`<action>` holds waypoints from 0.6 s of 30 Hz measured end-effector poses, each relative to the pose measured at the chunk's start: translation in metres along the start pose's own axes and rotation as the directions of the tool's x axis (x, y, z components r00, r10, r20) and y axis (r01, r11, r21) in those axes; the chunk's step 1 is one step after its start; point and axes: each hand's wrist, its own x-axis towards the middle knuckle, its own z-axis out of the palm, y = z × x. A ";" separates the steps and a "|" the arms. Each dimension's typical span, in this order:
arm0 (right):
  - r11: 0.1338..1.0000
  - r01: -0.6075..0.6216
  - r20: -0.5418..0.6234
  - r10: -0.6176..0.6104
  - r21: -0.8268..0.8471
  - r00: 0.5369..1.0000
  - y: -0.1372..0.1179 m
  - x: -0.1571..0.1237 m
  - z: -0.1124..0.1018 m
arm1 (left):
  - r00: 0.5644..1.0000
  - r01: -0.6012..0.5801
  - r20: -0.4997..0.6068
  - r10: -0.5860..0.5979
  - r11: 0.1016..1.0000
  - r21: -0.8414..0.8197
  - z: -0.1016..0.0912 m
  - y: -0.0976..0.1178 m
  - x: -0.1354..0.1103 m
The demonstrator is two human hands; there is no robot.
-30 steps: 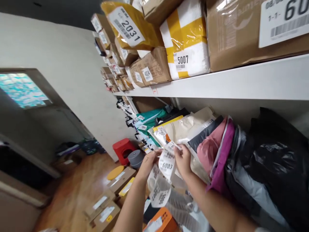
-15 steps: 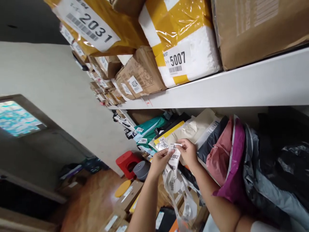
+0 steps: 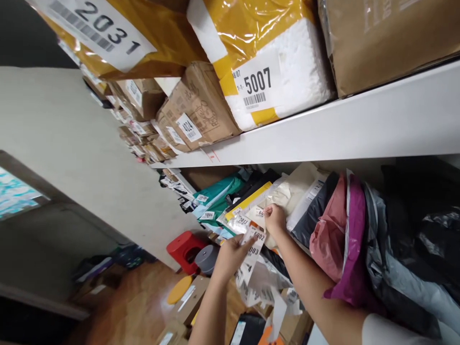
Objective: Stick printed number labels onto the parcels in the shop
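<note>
My left hand (image 3: 232,254) pinches a long strip of printed number labels (image 3: 254,254); 6002 is at its top, and the strip's curled tail hangs below the hand. Between the fingertips of my right hand (image 3: 275,221) is a single label (image 3: 257,212) whose number starts with 60. That label is apart from the strip and lies close over a cream mailer bag (image 3: 300,184) on the lower shelf. Just left of it stand a clear-wrapped parcel labelled 5013 (image 3: 241,221) and a yellow-edged parcel (image 3: 247,201).
Above, a white shelf edge (image 3: 305,139) carries boxes, including a white and yellow parcel (image 3: 302,72) marked 5007. Pink (image 3: 328,235) and purple (image 3: 350,258) bags stand to the right. On the floor are a red stool (image 3: 185,249), a grey stool (image 3: 206,259) and several cartons.
One label has come off the strip and moved with my right hand toward the cream bag. My left hand has dropped slightly with the strip. The view has shifted closer to the shelf.
</note>
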 end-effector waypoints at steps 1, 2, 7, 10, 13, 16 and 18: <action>1.000 -0.006 -0.020 0.006 -0.018 1.000 -0.001 -0.003 -0.002 | 1.000 -0.024 0.002 0.024 1.000 -0.014 -0.003 -0.003 -0.009; 0.999 0.015 -0.046 -0.016 -0.029 0.999 -0.002 -0.009 -0.007 | 0.999 -0.054 0.003 0.054 0.998 -0.041 -0.006 -0.004 -0.019; 0.858 0.514 -0.222 -0.503 -0.013 0.835 0.004 -0.062 -0.051 | 0.978 -0.092 0.141 0.153 0.924 -0.370 0.002 0.001 -0.047; 0.811 0.577 -0.208 -0.583 -0.097 0.785 0.017 -0.083 -0.078 | 0.974 0.023 0.201 0.103 0.840 -0.542 0.029 0.009 -0.045; 0.853 0.488 -0.267 -0.521 -0.186 0.811 0.023 -0.081 -0.104 | 0.983 0.049 0.169 0.078 0.765 -0.642 0.062 0.018 -0.038; 0.900 0.402 -0.411 -0.436 -0.171 0.801 0.022 -0.072 -0.131 | 0.984 0.021 0.146 0.101 0.751 -0.660 0.087 0.025 -0.032; 0.914 0.386 -0.372 -0.405 -0.128 0.835 0.023 -0.069 -0.143 | 0.979 -0.012 0.147 0.138 0.766 -0.643 0.095 0.028 -0.027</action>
